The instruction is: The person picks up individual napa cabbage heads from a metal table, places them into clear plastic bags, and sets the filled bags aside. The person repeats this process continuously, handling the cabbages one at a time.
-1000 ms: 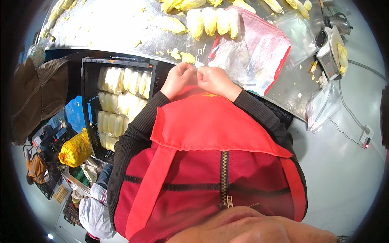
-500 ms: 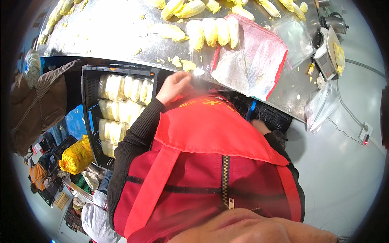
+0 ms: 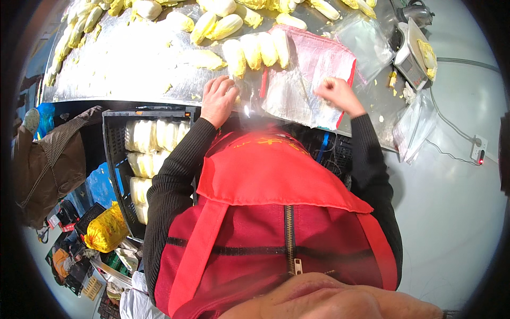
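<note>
My left hand [image 3: 219,101] rests at the near edge of the metal table, fingers curled down where yellow leaf scraps lay. Whatever it holds is hidden beneath it. Over the red-edged pink and white sheet [image 3: 295,98], my right hand [image 3: 339,97] is raised with its fingers drawn together, slightly blurred; I cannot make out anything in them. A row of several peeled baby napa cabbages [image 3: 252,52] lies side by side just beyond my hands, partly on the sheet. One more napa cabbage [image 3: 204,60] lies to their left.
More cabbages [image 3: 218,27] spread along the table's far side. On the right are clear plastic bags [image 3: 366,45] and a scale [image 3: 413,63] with a leaf on it. A black crate [image 3: 118,159] of packed cabbages stands at my left. A power strip [image 3: 479,149] lies at the far right.
My right hand has come up from beside my body to above the sheet. My left hand has moved onto the table edge over the leaf scraps. The view has shifted slightly.
</note>
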{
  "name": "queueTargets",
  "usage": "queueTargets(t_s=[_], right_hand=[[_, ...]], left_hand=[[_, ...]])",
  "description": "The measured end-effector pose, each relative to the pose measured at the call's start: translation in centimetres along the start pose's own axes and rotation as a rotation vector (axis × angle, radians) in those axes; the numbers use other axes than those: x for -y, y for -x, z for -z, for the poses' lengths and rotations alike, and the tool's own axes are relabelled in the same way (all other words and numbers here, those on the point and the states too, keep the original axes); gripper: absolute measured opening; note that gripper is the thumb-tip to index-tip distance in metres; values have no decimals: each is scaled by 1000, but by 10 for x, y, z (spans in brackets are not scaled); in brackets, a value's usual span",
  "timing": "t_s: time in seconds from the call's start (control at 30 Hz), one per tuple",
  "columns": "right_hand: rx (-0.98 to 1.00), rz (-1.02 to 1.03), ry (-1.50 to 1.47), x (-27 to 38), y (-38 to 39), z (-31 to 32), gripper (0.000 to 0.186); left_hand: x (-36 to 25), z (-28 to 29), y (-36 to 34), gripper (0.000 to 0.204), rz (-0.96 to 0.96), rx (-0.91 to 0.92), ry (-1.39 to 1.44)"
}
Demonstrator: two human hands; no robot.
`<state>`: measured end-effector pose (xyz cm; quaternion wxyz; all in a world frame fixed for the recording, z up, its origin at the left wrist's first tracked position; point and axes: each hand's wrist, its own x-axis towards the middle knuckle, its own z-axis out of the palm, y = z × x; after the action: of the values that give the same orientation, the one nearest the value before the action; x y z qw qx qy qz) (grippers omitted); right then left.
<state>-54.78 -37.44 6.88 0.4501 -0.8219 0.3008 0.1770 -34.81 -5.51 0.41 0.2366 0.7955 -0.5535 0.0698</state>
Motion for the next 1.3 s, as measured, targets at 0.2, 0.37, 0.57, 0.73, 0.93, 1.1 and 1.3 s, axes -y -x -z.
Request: queueTargets(t_s=[0.2, 0.37, 0.57, 0.73, 0.93, 1.1, 1.3], right_hand=[[66, -169, -550, 19, -66, -39, 29], [-105, -37, -808, -21, -71, -49, 27], [-576, 394, 225, -29, -29, -71, 46], [-644, 506, 352, -4, -7, -80, 41], [-657, 848, 22, 43, -79, 8, 27], [-356, 676, -353, 118, -80, 56, 22], [-261, 493, -568, 67, -93, 16, 24]], left_hand=[[11, 9, 4, 18, -32, 105, -54], [16, 8, 2, 23, 14, 167, 78], [9, 9, -2, 28, 72, 135, 146], [8, 15, -5, 24, 118, 85, 219], [40, 48, -89, 20, 330, -225, 583], [66, 62, -146, 15, 417, -383, 1118], [54, 23, -120, 22, 567, -279, 1105]])
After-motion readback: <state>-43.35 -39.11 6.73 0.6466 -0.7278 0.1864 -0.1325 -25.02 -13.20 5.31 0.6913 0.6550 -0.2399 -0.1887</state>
